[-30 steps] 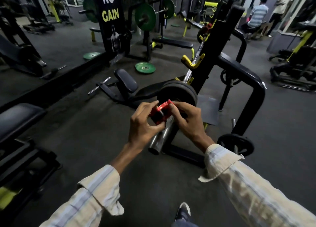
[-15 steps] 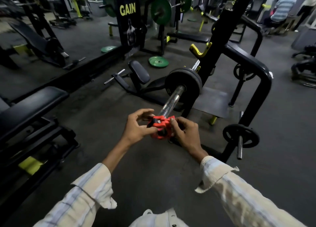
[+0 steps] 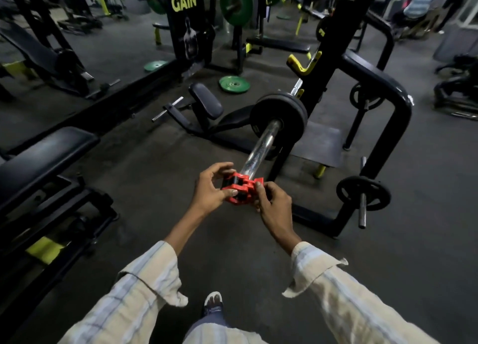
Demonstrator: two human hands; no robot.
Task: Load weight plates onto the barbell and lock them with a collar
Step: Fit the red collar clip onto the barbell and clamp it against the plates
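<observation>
- Judged step: the red collar [image 3: 241,191] sits at the near tip of the barbell sleeve [image 3: 261,147]; keep it square to the bar, run it toward 1 o'clock until it meets the black plates [image 3: 278,118], then snap the lever.
- Left hand [image 3: 209,191] curls round the collar's left side, thumb pressing its face.
- Right hand [image 3: 271,205] pinches its right edge, fingers curled.

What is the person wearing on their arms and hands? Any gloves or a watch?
Both arms wear loose, pale cream sleeves with faint blue stripes, the left sleeve and right sleeve ending in wide, unbuttoned, flaring cuffs. The left hand and right hand are bare: no gloves, watch or rings visible.
</observation>
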